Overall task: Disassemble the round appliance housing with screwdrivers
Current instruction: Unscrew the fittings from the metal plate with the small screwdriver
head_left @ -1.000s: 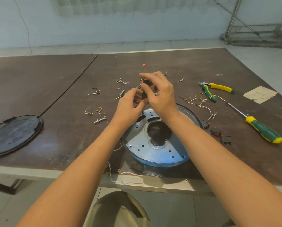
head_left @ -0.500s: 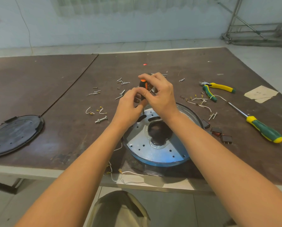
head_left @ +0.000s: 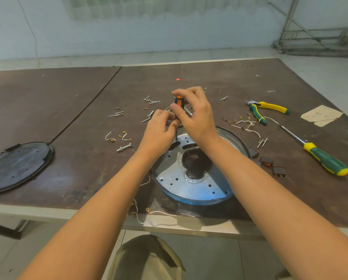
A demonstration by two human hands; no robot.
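The round appliance housing (head_left: 191, 186), a silvery-blue metal disc with a dark central opening, lies near the table's front edge. Over its far rim my right hand (head_left: 195, 116) grips the black-and-orange handle of a small screwdriver (head_left: 178, 103) held upright. The thin shaft runs down to the plate beside a dark slot. My left hand (head_left: 161, 130) pinches the shaft just below the handle. A second, green-and-yellow screwdriver (head_left: 320, 158) lies on the table at the right.
A black round cover (head_left: 17, 166) rests at the left edge. Green-and-yellow pliers (head_left: 266, 109) lie at the back right. Loose screws (head_left: 150, 102), a bolt (head_left: 124, 147), wire pieces (head_left: 245, 126) and small black switches (head_left: 270, 164) are scattered around the housing. White wires (head_left: 148, 215) hang over the front edge.
My right hand has shifted its fingers on the screwdriver handle, exposing the orange top. My left hand has stayed pinched at the shaft. The housing has not moved.
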